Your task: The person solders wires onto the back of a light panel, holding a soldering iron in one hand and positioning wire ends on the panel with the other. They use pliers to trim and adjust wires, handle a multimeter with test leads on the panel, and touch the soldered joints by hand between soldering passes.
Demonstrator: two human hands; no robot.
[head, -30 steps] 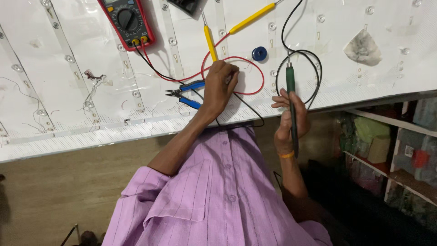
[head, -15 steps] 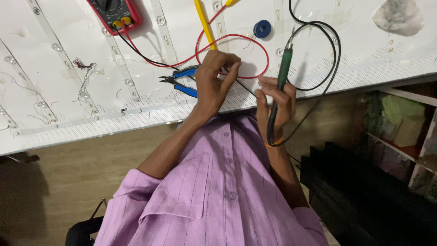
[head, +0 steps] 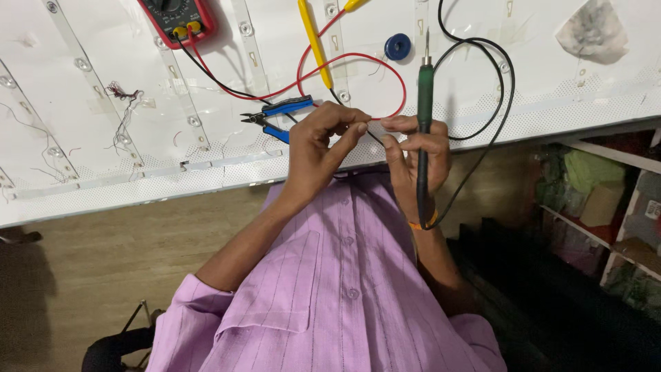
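Observation:
My left hand point(head: 318, 145) pinches a thin wire end between thumb and forefinger, just over the near edge of the white panel point(head: 103, 172). My right hand point(head: 413, 155) grips a green soldering iron point(head: 424, 103) upright, its metal tip pointing away from me. The right hand's fingertips also meet the same wire, close to the left hand's. A red lead point(head: 358, 58) loops on the panel right behind the fingers. The iron's black cord point(head: 499, 89) curves out over the panel and back under my right wrist. Blue-handled cutters point(head: 279, 114) lie just left of my left hand.
A red multimeter point(head: 172, 17) sits at the panel's far edge with red and black leads. Yellow probes point(head: 313, 34), a small blue ring point(head: 398, 47) and a grey rag point(head: 592, 31) lie on the panel. Light strips cross it. Shelves point(head: 606, 200) stand at right.
My left hand has lifted from the panel beside the cutters and met the right hand. The right hand has raised the soldering iron towards the panel edge.

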